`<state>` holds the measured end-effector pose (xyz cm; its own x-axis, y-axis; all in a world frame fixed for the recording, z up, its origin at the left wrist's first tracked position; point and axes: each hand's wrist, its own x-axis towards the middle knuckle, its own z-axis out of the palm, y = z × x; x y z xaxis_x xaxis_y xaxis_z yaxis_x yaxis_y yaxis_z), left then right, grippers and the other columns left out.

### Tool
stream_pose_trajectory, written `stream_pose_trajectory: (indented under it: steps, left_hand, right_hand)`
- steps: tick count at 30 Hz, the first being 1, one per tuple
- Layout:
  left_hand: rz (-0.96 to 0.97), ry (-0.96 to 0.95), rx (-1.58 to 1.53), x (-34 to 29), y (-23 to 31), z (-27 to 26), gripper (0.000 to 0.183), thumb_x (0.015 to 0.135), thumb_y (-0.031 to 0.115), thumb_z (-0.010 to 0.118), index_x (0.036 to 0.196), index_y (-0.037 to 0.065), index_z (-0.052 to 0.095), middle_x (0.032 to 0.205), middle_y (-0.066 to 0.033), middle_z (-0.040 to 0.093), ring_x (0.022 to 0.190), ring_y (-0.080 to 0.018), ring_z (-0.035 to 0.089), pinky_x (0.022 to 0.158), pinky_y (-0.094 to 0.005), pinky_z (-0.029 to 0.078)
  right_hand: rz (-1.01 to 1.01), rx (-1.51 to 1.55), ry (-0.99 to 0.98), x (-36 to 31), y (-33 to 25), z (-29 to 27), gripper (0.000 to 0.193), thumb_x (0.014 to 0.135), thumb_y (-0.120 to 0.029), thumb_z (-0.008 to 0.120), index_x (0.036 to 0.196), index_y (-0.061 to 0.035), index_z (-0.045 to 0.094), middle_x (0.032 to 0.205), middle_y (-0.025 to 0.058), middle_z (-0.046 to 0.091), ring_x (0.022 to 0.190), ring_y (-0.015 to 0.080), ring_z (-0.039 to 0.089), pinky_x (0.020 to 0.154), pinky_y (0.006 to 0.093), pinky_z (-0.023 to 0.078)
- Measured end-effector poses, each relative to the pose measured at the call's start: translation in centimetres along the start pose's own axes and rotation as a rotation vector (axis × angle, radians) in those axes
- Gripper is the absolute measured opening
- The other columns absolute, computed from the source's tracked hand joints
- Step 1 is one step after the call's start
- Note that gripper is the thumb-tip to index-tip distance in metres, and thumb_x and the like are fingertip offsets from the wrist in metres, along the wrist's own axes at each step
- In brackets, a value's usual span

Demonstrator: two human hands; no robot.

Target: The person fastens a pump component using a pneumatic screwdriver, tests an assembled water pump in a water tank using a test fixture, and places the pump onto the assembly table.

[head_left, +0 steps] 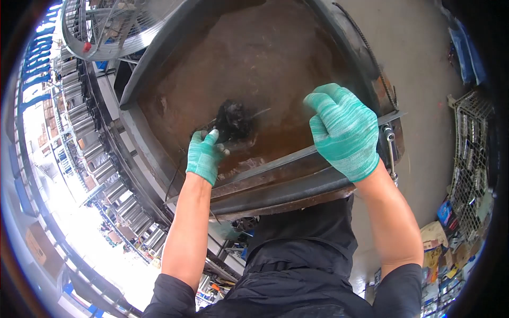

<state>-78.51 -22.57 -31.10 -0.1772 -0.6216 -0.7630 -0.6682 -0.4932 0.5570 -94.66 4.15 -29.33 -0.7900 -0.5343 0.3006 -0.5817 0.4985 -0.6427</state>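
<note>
Both of my hands wear green knitted gloves. Low over the brown, wet-looking bottom of a large dark basin (275, 63), my left hand (203, 156) has its fingers closed on the near left edge of a black, ragged lump (233, 121). The lump's kind is not clear, and a thin light sliver sticks out from its right side. My right hand (344, 132) is raised above the basin's near right corner, apart from the lump. Its fingers are curled in, back of the hand up, so anything inside them is hidden.
A metal bar (281, 163) crosses the basin's near side, with a metal fitting (390, 135) at its right end. A large fan (119, 32) stands at far left, beside a roller conveyor (106, 172). A wire mesh cage (469, 159) stands at right.
</note>
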Motion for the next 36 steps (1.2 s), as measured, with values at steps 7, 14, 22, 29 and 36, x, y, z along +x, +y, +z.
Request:
stream_pose_trajectory:
  steps: [7, 14, 22, 29, 36]
  left_hand:
    - [0.06, 0.043, 0.002, -0.6, -0.8, -1.4, 0.019, 0.094, 0.011, 0.065, 0.102, 0.012, 0.048, 0.082, -0.0027, 0.055, 0.058, -0.0134, 0.05, 0.051, -0.0315, 0.044]
    - [0.082, 0.086, -0.067, -1.7, -0.9, -2.0, 0.013, 0.093, 0.01, 0.063, 0.097, 0.013, 0.051, 0.079, -0.0016, 0.054, 0.056, -0.0108, 0.044, 0.051, -0.029, 0.039]
    - [0.071, 0.168, -0.093, -2.0, -0.9, -2.3, 0.012, 0.091, 0.009, 0.063, 0.093, 0.013, 0.052, 0.078, -0.0006, 0.055, 0.053, -0.0087, 0.04, 0.047, -0.0264, 0.036]
    - [0.065, 0.192, -0.075, -2.1, -0.9, -2.4, 0.009, 0.09, 0.008, 0.061, 0.09, 0.013, 0.053, 0.078, -0.0007, 0.058, 0.051, -0.0076, 0.038, 0.044, -0.0242, 0.032]
    - [0.074, 0.2, -0.083, -2.6, -0.5, -2.3, 0.007, 0.091, 0.009, 0.059, 0.09, 0.013, 0.054, 0.078, -0.0018, 0.059, 0.049, -0.0079, 0.038, 0.041, -0.0236, 0.031]
  right_hand:
    - [-0.029, 0.001, 0.0, -0.1, 0.3, 0.2, 0.026, 0.066, -0.006, 0.071, 0.092, -0.0107, 0.068, 0.091, 0.0052, 0.065, 0.077, 0.0241, 0.064, 0.062, 0.0347, 0.054]
    - [-0.047, -0.011, 0.008, -0.2, 0.6, 0.2, 0.026, 0.064, -0.008, 0.072, 0.09, -0.0111, 0.068, 0.091, 0.0044, 0.065, 0.075, 0.0241, 0.064, 0.059, 0.0356, 0.054]
    - [0.025, 0.023, -0.11, -0.2, 0.1, -0.5, 0.035, 0.064, 0.002, 0.071, 0.098, -0.0095, 0.071, 0.101, 0.0108, 0.069, 0.085, 0.0313, 0.068, 0.072, 0.0377, 0.058]
    - [0.018, 0.016, -0.09, -0.3, 0.1, -0.4, 0.035, 0.065, 0.002, 0.071, 0.098, -0.0091, 0.071, 0.1, 0.0113, 0.069, 0.084, 0.0311, 0.068, 0.073, 0.0376, 0.058]
    - [-0.044, -0.025, 0.025, -0.3, 0.6, 0.4, 0.024, 0.065, -0.008, 0.072, 0.088, -0.0129, 0.067, 0.091, 0.0028, 0.065, 0.074, 0.0235, 0.064, 0.058, 0.0346, 0.054]
